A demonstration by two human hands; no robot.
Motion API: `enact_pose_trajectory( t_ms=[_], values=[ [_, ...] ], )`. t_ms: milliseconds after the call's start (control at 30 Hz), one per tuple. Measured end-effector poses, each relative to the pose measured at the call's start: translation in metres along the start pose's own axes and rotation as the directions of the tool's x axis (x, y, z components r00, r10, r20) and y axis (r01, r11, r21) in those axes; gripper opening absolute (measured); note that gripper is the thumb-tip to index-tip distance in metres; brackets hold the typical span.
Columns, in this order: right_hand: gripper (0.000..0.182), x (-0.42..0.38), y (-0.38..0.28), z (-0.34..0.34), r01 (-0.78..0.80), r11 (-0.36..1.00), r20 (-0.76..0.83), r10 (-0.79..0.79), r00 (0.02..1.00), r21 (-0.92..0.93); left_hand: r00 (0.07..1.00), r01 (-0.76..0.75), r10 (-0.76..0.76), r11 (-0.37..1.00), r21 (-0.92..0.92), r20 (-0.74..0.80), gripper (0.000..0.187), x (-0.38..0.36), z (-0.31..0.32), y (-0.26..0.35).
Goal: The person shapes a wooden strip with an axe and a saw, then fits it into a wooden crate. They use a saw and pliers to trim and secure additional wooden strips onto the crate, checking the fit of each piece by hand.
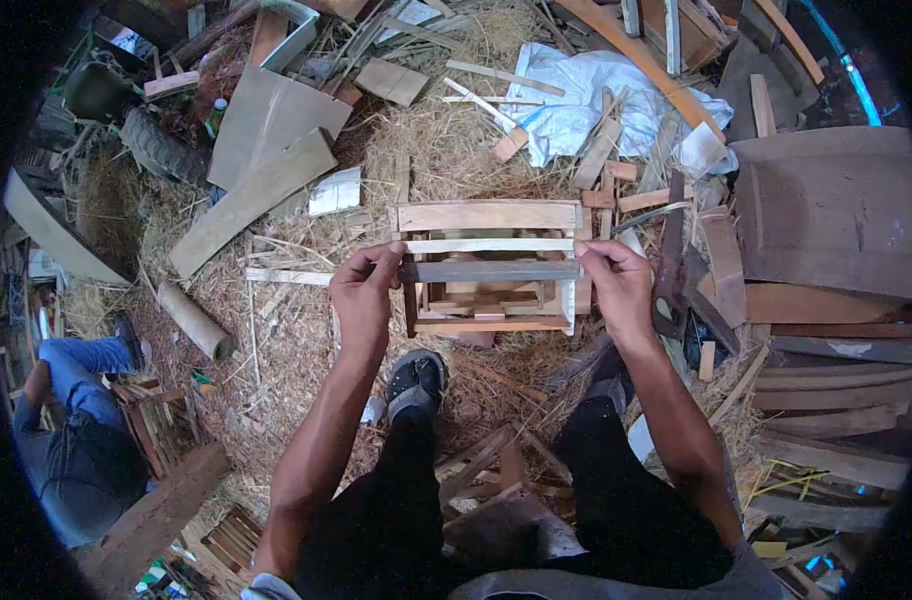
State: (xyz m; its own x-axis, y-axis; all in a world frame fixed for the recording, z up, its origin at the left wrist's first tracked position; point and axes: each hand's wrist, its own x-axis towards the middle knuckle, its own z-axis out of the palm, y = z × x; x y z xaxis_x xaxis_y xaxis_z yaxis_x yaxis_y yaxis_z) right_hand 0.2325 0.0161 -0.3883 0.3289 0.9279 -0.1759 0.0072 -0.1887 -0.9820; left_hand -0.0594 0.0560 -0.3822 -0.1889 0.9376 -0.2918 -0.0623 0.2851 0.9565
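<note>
A small wooden crate frame (486, 216) with slatted sides stands in front of me above the straw-covered ground. Across its upper opening lies a thin pale wooden slat (488, 245). My left hand (364, 285) pinches the slat's left end between thumb and fingers, by the crate's left edge. At the opposite end, my right hand (618, 283) pinches the slat the same way. Just nearer to me, a darker grey slat (491, 271) spans the crate, parallel to the pale one. Part of the crate's inside shows through the gaps.
Loose boards (256, 200) and offcuts lie over straw and shavings. A white sack (586, 90) is beyond the crate. Stacked planks (836, 395) line the right side. A cardboard-like tube (194, 320) lies left. Another person (76, 450) sits at far left beside slatted wood.
</note>
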Motion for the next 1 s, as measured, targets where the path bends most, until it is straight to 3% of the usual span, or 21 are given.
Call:
enact_pose_trajectory(
  t_ms=[167,400,600,767,867,1000],
  values=[
    [0.01,-0.001,-0.001,-0.006,-0.084,0.995,0.016,0.085,0.996,-0.05,0.999,-0.012,0.012,1.0,0.01,-0.033,0.015,-0.001,0.003,-0.001],
    [0.01,0.003,0.006,-0.004,-0.064,0.992,0.061,0.057,0.996,0.11,0.994,0.109,-0.109,0.993,-0.053,0.01,0.023,0.004,-0.002,-0.004],
    [0.013,0.003,-0.002,-0.002,-0.091,0.991,0.087,0.083,0.993,0.098,0.989,0.092,-0.103,0.99,0.104,0.105,0.034,0.01,-0.007,-0.005],
    [0.016,0.004,0.005,-0.006,-0.082,0.988,0.118,0.067,0.991,0.134,0.99,0.09,-0.105,0.984,0.156,0.094,0.03,0.009,-0.006,-0.002],
    [0.016,0.008,-0.003,-0.008,-0.13,0.971,0.035,0.126,0.991,0.201,0.991,0.043,-0.061,0.988,0.15,0.119,0.029,0.009,0.005,0.013],
    [0.017,0.023,-0.013,-0.016,-0.095,0.95,0.027,0.091,0.995,0.297,0.989,0.003,-0.024,0.99,0.14,0.149,0.029,0.023,0.02,0.016]
  ],
)
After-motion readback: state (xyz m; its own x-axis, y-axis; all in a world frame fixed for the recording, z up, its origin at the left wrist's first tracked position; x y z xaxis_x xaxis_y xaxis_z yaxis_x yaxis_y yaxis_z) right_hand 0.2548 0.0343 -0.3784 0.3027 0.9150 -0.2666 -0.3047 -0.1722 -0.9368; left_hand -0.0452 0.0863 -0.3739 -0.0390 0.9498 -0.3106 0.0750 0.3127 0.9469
